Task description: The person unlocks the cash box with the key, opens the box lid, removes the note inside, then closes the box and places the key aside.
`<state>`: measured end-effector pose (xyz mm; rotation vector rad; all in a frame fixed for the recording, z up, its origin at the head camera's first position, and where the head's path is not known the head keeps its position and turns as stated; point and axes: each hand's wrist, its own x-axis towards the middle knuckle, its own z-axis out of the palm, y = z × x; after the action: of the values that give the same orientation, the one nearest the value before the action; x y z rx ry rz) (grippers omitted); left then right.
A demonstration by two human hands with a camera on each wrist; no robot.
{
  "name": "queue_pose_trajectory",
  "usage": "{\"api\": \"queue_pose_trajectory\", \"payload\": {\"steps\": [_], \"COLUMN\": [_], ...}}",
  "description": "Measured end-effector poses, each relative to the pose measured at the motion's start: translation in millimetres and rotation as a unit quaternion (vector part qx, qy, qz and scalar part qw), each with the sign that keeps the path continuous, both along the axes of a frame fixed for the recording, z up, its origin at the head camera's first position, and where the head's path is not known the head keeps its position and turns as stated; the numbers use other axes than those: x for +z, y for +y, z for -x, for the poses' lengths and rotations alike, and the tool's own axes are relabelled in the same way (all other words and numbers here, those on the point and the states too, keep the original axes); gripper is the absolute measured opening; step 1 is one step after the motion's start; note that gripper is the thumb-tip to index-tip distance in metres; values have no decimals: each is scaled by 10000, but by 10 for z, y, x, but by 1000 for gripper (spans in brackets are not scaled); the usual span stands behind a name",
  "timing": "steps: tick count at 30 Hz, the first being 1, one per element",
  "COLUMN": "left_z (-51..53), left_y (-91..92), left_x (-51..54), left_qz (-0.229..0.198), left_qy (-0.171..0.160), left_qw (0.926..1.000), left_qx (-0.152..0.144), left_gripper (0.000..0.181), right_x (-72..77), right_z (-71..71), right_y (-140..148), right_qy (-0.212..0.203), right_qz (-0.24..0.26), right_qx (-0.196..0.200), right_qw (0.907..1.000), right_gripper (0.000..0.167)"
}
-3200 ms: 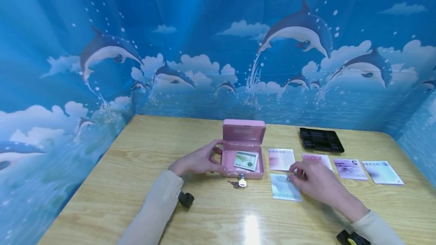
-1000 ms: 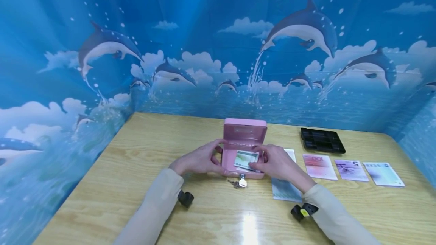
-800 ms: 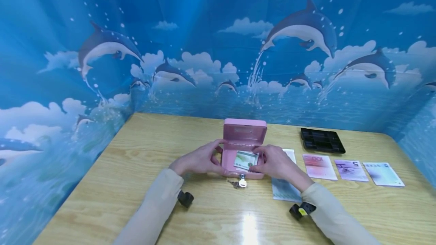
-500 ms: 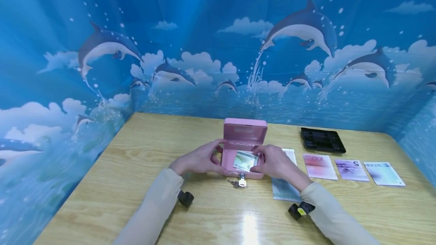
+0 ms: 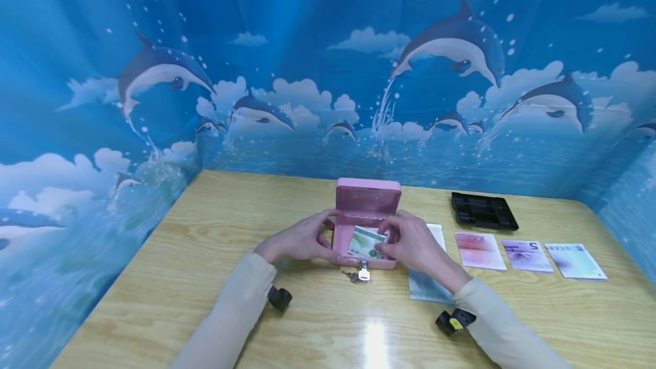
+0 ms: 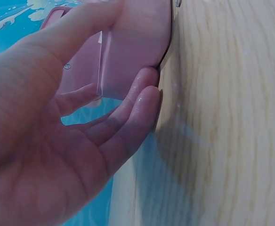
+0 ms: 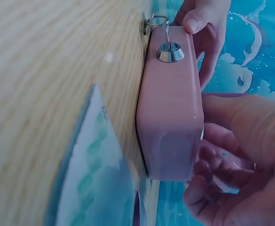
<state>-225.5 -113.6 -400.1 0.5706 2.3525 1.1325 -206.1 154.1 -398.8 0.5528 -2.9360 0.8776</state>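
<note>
A pink cash box (image 5: 340, 244) stands on the table with its lid (image 5: 368, 197) raised. My left hand (image 5: 299, 239) grips the box's left side, thumb at the front corner and fingers toward the back; the left wrist view shows fingertips (image 6: 149, 96) against its wall. Over the box's right part, my right hand (image 5: 414, 244) pinches the right edge of a green banknote (image 5: 365, 242), which lies slanted above other paper inside. Seen from the right wrist, the box wall hides the notes. A key (image 5: 364, 274) sits in the front lock, another hanging beside it.
Right of the box lie a bluish-green banknote (image 5: 427, 286), a partly covered pale note (image 5: 437, 234), a red one (image 5: 480, 250), a purple one (image 5: 527, 255) and a light blue one (image 5: 575, 261). A black compartment tray (image 5: 484, 211) stands behind them, near the dolphin-print backdrop (image 5: 287, 147).
My right hand has moved left from the loose notes into the box. There the green banknote has turned and shifted slightly left under its fingers. My left hand has stayed on the box.
</note>
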Motion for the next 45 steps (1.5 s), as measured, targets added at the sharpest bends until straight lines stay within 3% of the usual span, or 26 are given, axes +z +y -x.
{"api": "queue_pose_trajectory", "payload": {"steps": [6, 17, 24, 33, 41, 45], "left_z": [-5, 0, -4, -11, -18, -21], "left_y": [-1, -12, -13, -12, -9, -18], "left_x": [0, -12, -34, -37, -42, -37], "left_qz": [-93, -62, -68, -106, -96, -172], "left_qy": [-86, -68, -60, -46, -43, -113], "left_qw": [9999, 9999, 9999, 9999, 9998, 9996], "left_qx": [52, 118, 135, 126, 163, 185], "left_gripper": [103, 103, 103, 100, 101, 103], "right_x": [-20, -24, -10, 30, 43, 88], "right_z": [-19, -49, -65, -66, -22, 1], "right_y": [5, -16, -29, 16, 81, 123], "right_qy": [121, 88, -122, -507, -603, -912], "right_qz": [500, 678, 626, 952, 1230, 1455], "right_qx": [316, 276, 229, 135, -25, -186], "right_qw": [9982, 9973, 9977, 9941, 9906, 9850], "right_gripper": [13, 12, 12, 5, 15, 17]}}
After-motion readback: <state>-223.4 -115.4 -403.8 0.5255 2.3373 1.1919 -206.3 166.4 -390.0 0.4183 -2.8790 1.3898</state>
